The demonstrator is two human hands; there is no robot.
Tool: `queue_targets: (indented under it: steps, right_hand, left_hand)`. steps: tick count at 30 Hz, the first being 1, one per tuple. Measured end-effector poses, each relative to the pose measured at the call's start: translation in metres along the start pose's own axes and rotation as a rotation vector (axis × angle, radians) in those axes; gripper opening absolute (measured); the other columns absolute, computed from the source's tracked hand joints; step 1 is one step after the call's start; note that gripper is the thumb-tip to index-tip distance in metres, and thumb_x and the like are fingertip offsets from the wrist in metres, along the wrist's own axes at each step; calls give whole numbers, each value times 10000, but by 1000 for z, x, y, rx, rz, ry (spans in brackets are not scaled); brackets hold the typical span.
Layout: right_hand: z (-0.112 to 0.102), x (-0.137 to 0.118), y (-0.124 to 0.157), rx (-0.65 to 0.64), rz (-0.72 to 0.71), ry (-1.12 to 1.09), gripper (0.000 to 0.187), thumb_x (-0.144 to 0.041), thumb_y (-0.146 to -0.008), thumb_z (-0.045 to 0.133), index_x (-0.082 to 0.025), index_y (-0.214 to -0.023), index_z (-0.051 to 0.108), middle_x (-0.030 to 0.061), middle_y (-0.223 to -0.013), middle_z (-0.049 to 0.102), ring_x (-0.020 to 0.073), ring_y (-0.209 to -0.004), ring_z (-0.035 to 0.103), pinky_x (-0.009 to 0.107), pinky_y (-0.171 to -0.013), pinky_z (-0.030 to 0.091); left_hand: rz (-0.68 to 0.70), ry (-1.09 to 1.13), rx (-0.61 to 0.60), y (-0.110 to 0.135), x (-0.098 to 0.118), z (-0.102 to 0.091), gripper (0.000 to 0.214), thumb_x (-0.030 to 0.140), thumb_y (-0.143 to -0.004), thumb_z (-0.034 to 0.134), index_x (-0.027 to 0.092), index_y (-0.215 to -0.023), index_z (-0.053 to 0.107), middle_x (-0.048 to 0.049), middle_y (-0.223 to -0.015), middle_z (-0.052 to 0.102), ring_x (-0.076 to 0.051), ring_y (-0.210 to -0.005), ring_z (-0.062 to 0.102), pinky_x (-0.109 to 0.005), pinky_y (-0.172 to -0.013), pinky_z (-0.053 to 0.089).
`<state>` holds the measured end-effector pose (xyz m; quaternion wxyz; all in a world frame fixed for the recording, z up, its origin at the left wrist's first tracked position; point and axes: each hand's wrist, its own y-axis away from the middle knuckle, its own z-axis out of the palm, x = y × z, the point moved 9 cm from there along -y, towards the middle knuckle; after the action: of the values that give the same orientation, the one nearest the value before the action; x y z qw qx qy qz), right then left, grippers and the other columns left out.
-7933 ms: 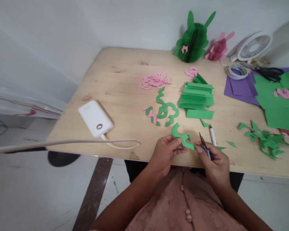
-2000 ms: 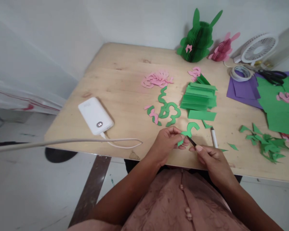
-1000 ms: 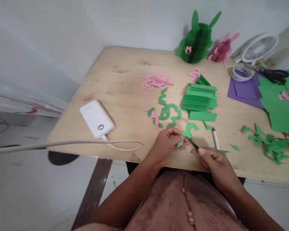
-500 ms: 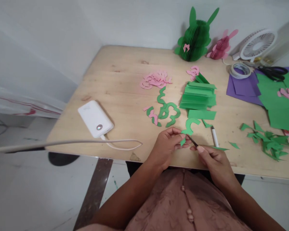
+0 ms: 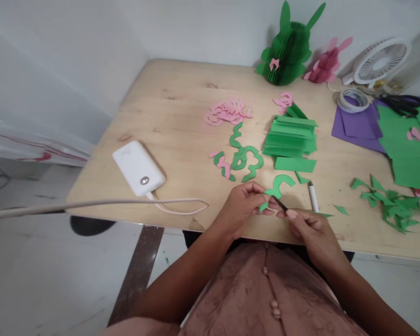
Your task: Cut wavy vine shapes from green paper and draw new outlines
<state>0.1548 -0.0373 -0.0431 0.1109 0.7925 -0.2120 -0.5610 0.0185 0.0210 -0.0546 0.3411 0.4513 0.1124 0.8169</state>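
Note:
My left hand [image 5: 247, 207] is closed, pinching a curved green paper piece [image 5: 283, 183] near the table's front edge. One end of the paper arcs up past my fingertips, and a small green corner hangs below my thumb. My right hand [image 5: 310, 228] is closed around a pair of scissors [image 5: 279, 203]. Their dark, narrow blades point up and left and meet the paper beside my left thumb. The handles are hidden inside my hand. A white pen [image 5: 313, 197] with a dark cap lies just beyond my right hand.
Wavy green cutouts [image 5: 247, 161], pink cutouts [image 5: 227, 112] and folded green strips [image 5: 290, 137] lie ahead. Green scraps [image 5: 394, 205] are at right. A white power bank [image 5: 139, 168] with a cable lies left. Paper rabbits [image 5: 289, 53], a fan [image 5: 381, 63] and a tape roll [image 5: 353, 101] stand behind.
The curved green paper has turned slightly, its free arc now reaching further right. My hands stay close together with the scissors still at the paper. The view has shifted a little.

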Motion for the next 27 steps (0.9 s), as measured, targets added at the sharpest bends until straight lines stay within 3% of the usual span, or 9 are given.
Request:
queue_targets:
  steps: [6, 11, 17, 22, 27]
  right_hand:
    - [4, 10, -1, -69, 86, -71, 420, -555, -777, 592, -159, -664, 673, -58, -496, 293, 95, -472, 247, 245, -455, 183]
    - [4, 11, -1, -84, 69, -101, 492, -568, -788, 589, -181, -490, 523, -60, -477, 275, 89, -461, 233, 243, -443, 184]
    - [7, 15, -1, -98, 94, -135, 414, -548, -811, 583, -164, -678, 663, -59, -484, 299, 97, -467, 239, 249, -442, 174]
    - [7, 10, -1, -90, 82, -119, 473, -581, -789, 590, -177, -541, 584, -54, -476, 291, 95, -461, 237, 256, -442, 175]
    - [6, 12, -1, -81, 110, -133, 449, -589, -777, 598, -154, -718, 693, -67, -479, 280, 93, -460, 223, 250, -447, 168]
  left_hand:
    - [2, -67, -41, -3, 6, 1, 169, 199, -647, 688, 162, -675, 526, -8, -651, 668, -154, -637, 679, -269, -621, 528]
    - [-3, -98, -54, -5, 8, 1, 157, 187, -670, 666, 166, -681, 511, 9, -624, 645, -148, -642, 680, -259, -632, 520]
    - [10, -109, -33, -4, 9, 1, 157, 170, -674, 666, 167, -686, 510, 4, -624, 650, -149, -649, 684, -250, -626, 520]
    - [20, -112, -34, -3, 11, 2, 134, 163, -671, 653, 171, -679, 519, -2, -626, 662, -157, -650, 690, -255, -620, 522]
    - [12, -93, -44, -5, 10, 1, 154, 179, -655, 674, 171, -683, 523, 4, -612, 658, -149, -616, 681, -251, -610, 516]
